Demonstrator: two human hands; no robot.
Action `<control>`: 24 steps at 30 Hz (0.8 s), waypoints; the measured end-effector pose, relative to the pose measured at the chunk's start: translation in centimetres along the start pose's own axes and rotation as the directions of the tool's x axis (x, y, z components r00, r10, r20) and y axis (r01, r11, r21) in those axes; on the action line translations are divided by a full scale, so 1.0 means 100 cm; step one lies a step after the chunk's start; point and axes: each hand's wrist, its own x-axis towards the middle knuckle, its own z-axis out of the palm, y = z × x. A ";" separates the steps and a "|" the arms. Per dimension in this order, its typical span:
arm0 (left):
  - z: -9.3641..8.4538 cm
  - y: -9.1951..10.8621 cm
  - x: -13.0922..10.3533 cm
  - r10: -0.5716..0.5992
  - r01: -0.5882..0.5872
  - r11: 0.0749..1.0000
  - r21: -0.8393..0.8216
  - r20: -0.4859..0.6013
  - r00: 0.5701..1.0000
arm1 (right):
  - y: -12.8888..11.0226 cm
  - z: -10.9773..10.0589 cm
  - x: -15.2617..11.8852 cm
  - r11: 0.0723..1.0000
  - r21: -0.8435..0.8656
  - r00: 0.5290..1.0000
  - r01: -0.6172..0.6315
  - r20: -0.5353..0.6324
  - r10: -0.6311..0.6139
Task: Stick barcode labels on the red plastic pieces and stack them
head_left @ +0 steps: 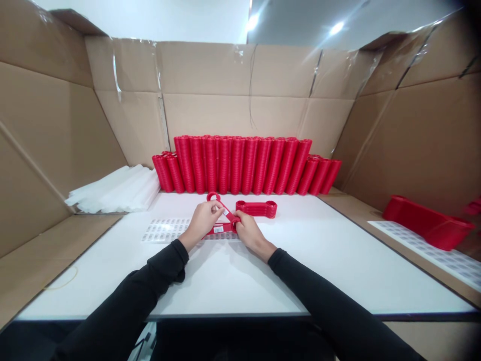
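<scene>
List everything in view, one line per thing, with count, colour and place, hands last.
Tall stacks: many, red, along the back
Low stack: one, red, mid-table
Held pieces: two, red with white labels, at the hands
Near label sheet: one visible, pale, beneath the hands
Sheet-like pile: one, white, back left
Side stack: one, red, far right
Side label sheet: one visible, white, beside that stack
Cut-off item: one, red, right edge
Table: one, white, centre
Cardboard walls: three, brown, back and sides
Thin loop: one, yellowish, front left
Lights: two, white, overhead
Sleeves: two, black, foreground
Left hand, right hand: bare, centre
</scene>
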 end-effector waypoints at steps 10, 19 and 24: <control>-0.004 0.009 -0.006 0.333 -0.225 0.712 0.665 -0.037 0.942 | 0.001 0.001 0.000 0.999 0.007 0.999 0.040 -0.028 -0.040; -0.010 0.000 0.002 0.118 0.037 0.764 0.644 -0.196 0.973 | 0.000 0.003 0.000 0.998 0.036 0.999 0.044 0.012 -0.044; -0.011 -0.002 0.001 0.082 0.001 0.899 0.437 -0.169 0.982 | 0.000 0.000 0.001 0.998 0.022 0.998 0.058 0.006 -0.059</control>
